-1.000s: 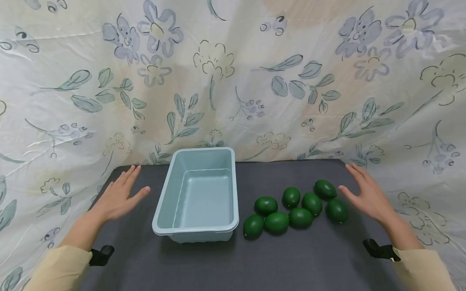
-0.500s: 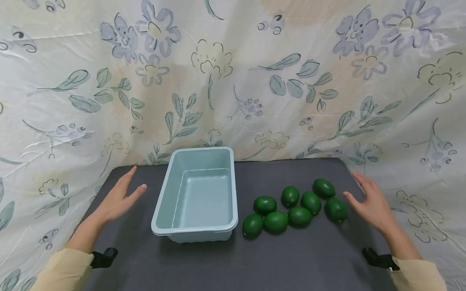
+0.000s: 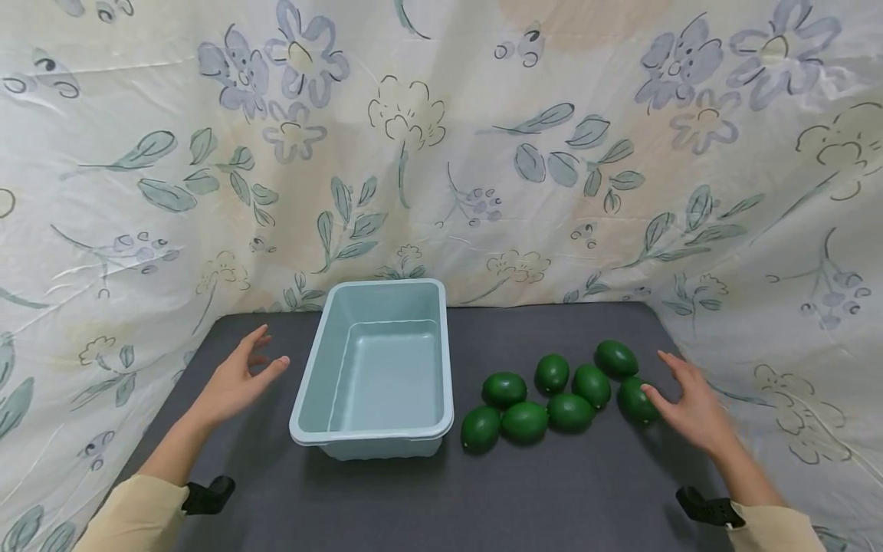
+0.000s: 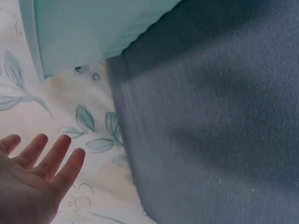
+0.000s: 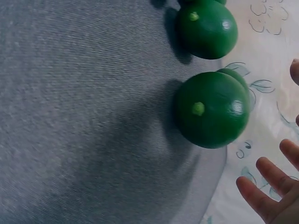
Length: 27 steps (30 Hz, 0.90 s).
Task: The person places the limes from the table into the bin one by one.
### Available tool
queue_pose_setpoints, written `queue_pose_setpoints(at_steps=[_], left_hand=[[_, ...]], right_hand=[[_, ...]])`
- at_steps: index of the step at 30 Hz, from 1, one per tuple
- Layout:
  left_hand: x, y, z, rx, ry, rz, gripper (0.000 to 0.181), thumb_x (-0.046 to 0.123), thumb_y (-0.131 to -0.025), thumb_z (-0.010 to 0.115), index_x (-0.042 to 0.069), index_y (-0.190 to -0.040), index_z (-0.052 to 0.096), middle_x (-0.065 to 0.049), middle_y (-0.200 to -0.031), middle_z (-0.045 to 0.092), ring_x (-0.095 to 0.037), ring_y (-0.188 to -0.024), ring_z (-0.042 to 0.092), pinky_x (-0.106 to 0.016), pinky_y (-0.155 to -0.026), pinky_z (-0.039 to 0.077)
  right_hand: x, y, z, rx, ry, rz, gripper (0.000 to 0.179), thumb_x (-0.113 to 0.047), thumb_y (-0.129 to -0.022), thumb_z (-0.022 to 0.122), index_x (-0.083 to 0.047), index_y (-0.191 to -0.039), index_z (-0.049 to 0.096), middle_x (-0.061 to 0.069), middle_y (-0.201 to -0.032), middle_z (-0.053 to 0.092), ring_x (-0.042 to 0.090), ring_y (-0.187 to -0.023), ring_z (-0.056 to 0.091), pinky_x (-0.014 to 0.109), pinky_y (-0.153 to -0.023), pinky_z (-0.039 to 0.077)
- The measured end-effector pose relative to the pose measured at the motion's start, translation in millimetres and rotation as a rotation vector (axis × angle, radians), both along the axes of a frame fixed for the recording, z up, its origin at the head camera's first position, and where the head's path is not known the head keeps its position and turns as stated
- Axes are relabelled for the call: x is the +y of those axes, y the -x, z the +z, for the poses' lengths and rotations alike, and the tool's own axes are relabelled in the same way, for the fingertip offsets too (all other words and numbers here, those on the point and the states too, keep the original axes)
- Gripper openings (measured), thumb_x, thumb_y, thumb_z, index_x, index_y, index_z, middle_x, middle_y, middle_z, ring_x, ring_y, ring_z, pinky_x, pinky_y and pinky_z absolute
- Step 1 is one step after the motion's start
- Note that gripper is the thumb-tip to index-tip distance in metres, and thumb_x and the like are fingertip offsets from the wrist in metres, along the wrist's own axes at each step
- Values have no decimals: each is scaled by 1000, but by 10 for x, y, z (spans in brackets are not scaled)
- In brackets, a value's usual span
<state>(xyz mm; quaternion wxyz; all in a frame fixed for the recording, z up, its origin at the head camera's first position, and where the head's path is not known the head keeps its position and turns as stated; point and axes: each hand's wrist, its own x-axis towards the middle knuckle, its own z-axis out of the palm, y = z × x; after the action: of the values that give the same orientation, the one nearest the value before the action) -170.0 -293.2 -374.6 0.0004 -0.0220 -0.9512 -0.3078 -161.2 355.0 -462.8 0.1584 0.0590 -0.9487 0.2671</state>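
Eight glossy green fruits (image 3: 524,422) lie on the right half of the worktop (image 3: 524,502) in a loose cluster, three of them along its near left edge and the others trailing off toward the far right. Several sit so close that they seem to touch one another (the right wrist view shows a pale nub on the end of two of them). The rightmost fruit (image 3: 635,402) lies just beside the right hand (image 3: 693,414); the thumb overlaps its edge in the head view, yet the right wrist view shows a gap between hand and fruit. That hand's fingers (image 5: 273,175) are spread and free. Left of the cluster, with a narrow strip of grey surface between, a pale blue-green bin (image 3: 372,438) stands upright, its long sides running from near to far and its inner floor in sight. Left of the bin and apart from it, the left hand (image 3: 234,387) hangs over the worktop, its fingers (image 4: 56,156) separated and slightly bent, holding nothing. Both forearms come in from the near corners, each with a light yellow sleeve (image 3: 138,510) and a black wrist mount (image 3: 207,497). Beyond the far edge, a cloth (image 3: 455,169) printed with lilac flowers and grey-green leaves fills the background.
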Motion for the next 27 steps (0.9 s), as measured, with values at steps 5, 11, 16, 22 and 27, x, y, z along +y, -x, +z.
queue_pose_setpoints(at_steps=[5,11,16,22,27], left_hand=[[46,3,-9,-36,-20,28,86,53,-90,47,3,-147,7,-27,-141,32,-44,-115,47,-52,-80,46],[86,15,-27,-70,-77,11,81,48,-90,51,1,-145,16,-28,-135,39,-33,-97,60,-41,-72,52],[130,35,-40,-108,-139,-32,77,44,-91,53,1,-145,18,-28,-133,41,-31,-96,61,-37,-71,53],[212,46,-44,-111,-183,-61,71,37,-91,56,3,-144,22,-26,-129,45,-30,-94,61,-34,-68,53],[266,58,-69,-101,-195,-65,68,32,-90,57,4,-143,25,-25,-125,48,-25,-89,61,-37,-67,53]], right_hand=[[-9,-20,-94,-43,11,-8,71,-29,-88,62,2,-142,28,36,-134,31,54,-118,31,65,-84,28],[-26,-49,-181,-79,10,-30,73,-31,-88,62,0,-143,26,37,-135,29,54,-119,29,66,-83,27],[-52,-67,-244,-102,5,-38,74,-33,-87,63,0,-142,27,37,-134,28,54,-119,30,66,-82,29],[-81,-53,-306,-98,-3,-50,73,-34,-86,64,2,-140,30,38,-132,31,53,-118,32,65,-84,30],[-95,-46,-336,-71,4,-41,69,-31,-85,64,5,-136,35,38,-129,35,52,-115,35,64,-83,31]])
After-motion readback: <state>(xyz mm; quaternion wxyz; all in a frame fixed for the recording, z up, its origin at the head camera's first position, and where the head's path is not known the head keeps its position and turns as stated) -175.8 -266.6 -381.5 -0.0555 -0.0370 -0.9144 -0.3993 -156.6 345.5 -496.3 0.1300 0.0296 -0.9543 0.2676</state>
